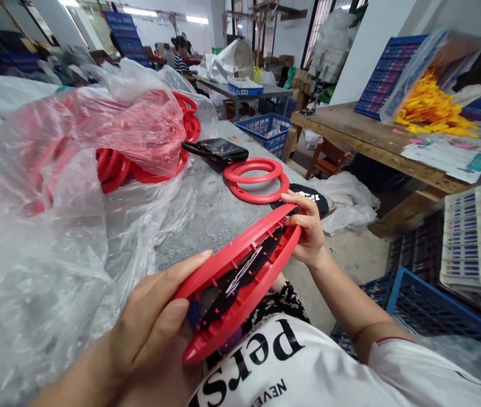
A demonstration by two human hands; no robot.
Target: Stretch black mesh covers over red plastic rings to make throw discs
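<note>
Currently in grip: two red rings (235,249), set face to face, with both hands clamped on them — left hand (151,316) at the left end, right hand (310,232) at the right end.
Left fingers (187,265): laid along the upper ring, thumb by its edge; whether they also press the lower ring (244,308), I cannot tell.
Right fingers (302,204): pinched around the end where both rings come close.
Black panel (246,272): between the rings, marked with white lettering, short red pegs around it; a gap shows along the near side.
Ring position: tilted, over the lap and before the white shirt (291,367), beside the grey table (206,220).
Loose rings (257,180): two more in red, overlapping on the tabletop just beyond.
Black pouch (223,150): touching or nearly touching them, its strap to the left.
Clear plastic (74,124): heaped on the left — many red rings under it.
Blue basket (265,133): past the table's far end.
Wooden table (333,121): to the right, carrying yellow pieces (430,107).
</note>
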